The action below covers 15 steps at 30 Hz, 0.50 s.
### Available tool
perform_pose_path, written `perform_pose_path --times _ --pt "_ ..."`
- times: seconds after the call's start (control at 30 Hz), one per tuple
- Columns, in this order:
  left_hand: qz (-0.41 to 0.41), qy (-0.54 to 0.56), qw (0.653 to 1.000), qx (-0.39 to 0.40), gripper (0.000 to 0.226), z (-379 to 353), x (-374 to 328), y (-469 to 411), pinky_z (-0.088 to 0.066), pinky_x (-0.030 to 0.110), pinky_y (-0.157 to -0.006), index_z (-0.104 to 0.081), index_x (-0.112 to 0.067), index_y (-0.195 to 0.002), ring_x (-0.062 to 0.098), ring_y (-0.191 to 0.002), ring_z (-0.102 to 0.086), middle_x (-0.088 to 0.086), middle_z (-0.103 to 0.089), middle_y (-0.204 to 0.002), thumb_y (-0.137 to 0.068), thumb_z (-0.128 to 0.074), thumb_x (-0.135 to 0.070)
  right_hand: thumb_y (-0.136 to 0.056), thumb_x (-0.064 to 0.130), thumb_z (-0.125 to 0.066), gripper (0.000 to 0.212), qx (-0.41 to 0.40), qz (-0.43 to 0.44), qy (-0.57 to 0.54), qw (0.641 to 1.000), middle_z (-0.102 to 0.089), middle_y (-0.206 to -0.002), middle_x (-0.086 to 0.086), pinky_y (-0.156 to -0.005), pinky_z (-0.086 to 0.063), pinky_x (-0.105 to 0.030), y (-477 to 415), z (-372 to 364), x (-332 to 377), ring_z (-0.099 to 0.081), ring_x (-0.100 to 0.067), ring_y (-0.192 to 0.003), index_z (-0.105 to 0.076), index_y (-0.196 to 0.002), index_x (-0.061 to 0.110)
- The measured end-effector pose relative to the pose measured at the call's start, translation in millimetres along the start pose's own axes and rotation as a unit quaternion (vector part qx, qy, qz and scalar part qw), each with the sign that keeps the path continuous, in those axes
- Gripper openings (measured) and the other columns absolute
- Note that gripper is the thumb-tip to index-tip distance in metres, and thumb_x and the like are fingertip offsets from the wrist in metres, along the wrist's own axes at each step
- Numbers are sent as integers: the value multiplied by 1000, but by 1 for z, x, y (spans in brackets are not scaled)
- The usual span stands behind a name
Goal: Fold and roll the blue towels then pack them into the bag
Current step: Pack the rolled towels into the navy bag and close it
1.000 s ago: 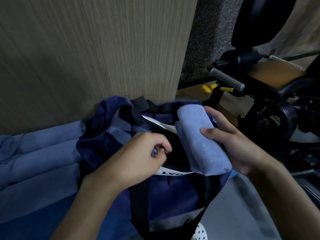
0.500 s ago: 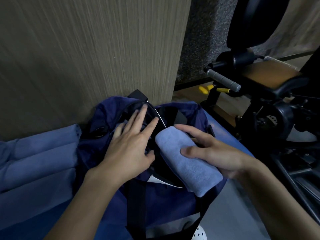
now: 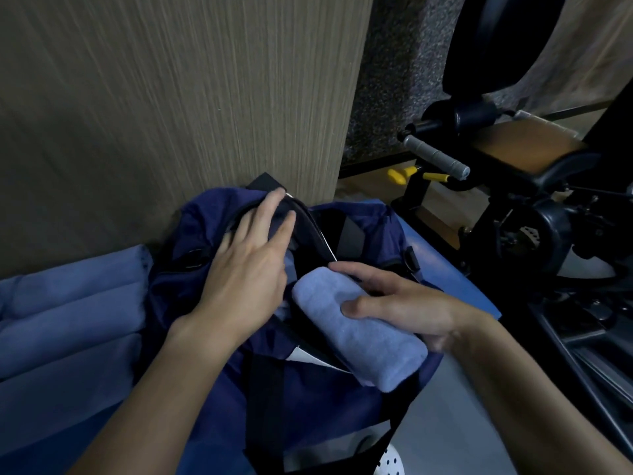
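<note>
At the near-right edge of the dark blue fabric bag [image 3: 325, 399]'s open mouth, a rolled light-blue terry towel [image 3: 359, 334] lies gripped by the right hand [image 3: 404, 306], while the left hand [image 3: 250, 269], fingers straight, presses the bag's far-left flap near a wood-grain panel [image 3: 171, 97].

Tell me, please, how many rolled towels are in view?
1. The rolled towel is gripped by the right hand at the mouth of the bag; the left hand presses its flap back. Others may be hidden inside.
</note>
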<state>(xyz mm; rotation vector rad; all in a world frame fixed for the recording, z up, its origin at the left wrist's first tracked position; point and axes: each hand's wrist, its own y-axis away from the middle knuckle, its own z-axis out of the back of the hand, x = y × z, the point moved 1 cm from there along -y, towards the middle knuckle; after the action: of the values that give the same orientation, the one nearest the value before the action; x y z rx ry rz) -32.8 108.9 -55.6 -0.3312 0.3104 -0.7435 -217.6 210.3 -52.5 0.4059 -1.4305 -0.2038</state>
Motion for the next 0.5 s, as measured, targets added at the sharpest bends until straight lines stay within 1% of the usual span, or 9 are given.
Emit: perform_pose_path --times 0.07,0.13,0.17,0.23,0.27,0.3,0.33,0.4,0.5 --pt "3 -3 1000 -17 76 -1 2 -2 -38 48 -110 -36 -5 -146 27 -137 -34 4 -21 -155 -78 -69 -2 -88 14 -67 62 -13 -11 -7 1000 -56 -130 7 -97 -52 -31 -4 -2 0 -62 -11 -112 -45 -138 44" --pt "10 28 999 -38 76 -2 3 -3 -39 47 -109 -32 -2 -147 28 -136 -35 5 -21 -153 -79 -66 3 -88 13 -67 69 -47 14 -2 999 -53 -133 14 -101 -48 -27 -7 -5 2 -57 -6 -117 -39 -143 44" --pt "16 55 997 -52 78 -1 4 -3 -38 43 -111 -29 -2 -149 27 -139 -33 6 -17 -154 -80 -64 5 -88 11 -67 69 -77 40 -10 996 -55 -130 17 -100 -48 -25 -9 -5 3 -57 -3 -117 -39 -142 45" --pt "35 114 989 -82 80 1 5 -5 -29 24 -115 -22 -2 -151 22 -143 -26 6 -10 -155 -83 -61 8 -89 8 -65 58 -137 91 -45 985 -64 -116 23 -95 -51 -25 -15 -4 5 -63 -1 -108 -48 -125 50" --pt "45 140 985 -93 82 2 6 -5 -24 15 -114 -19 -4 -152 19 -144 -24 4 -8 -155 -83 -61 8 -90 9 -64 52 -161 103 -61 980 -67 -110 21 -95 -52 -28 -19 -3 7 -65 -4 -105 -51 -116 52" --pt "52 158 981 -96 84 3 5 -6 -21 12 -113 -17 -6 -153 16 -144 -21 3 -5 -155 -84 -62 7 -90 10 -64 47 -179 105 -75 975 -68 -110 17 -95 -53 -33 -24 -3 8 -65 -9 -105 -52 -112 50" --pt "55 168 980 -92 87 3 5 -6 -20 13 -113 -14 -8 -154 15 -145 -19 0 -3 -156 -84 -63 5 -90 11 -65 45 -191 99 -91 972 -66 -111 13 -97 -52 -36 -28 -4 9 -65 -13 -106 -50 -115 46" --pt "55 168 981 -75 92 0 4 -4 -18 15 -115 -7 -12 -156 13 -147 -14 -6 3 -157 -85 -65 2 -90 11 -65 50 -201 83 -110 970 -63 -109 9 -96 -52 -35 -38 -4 8 -63 -16 -105 -44 -124 39" --pt "55 150 985 -66 95 -3 5 -1 -23 20 -114 -5 -13 -156 14 -147 -15 -5 5 -158 -85 -66 1 -89 10 -68 47 -206 86 -131 966 -61 -104 12 -93 -52 -31 -54 -8 7 -62 -14 -104 -42 -119 36"
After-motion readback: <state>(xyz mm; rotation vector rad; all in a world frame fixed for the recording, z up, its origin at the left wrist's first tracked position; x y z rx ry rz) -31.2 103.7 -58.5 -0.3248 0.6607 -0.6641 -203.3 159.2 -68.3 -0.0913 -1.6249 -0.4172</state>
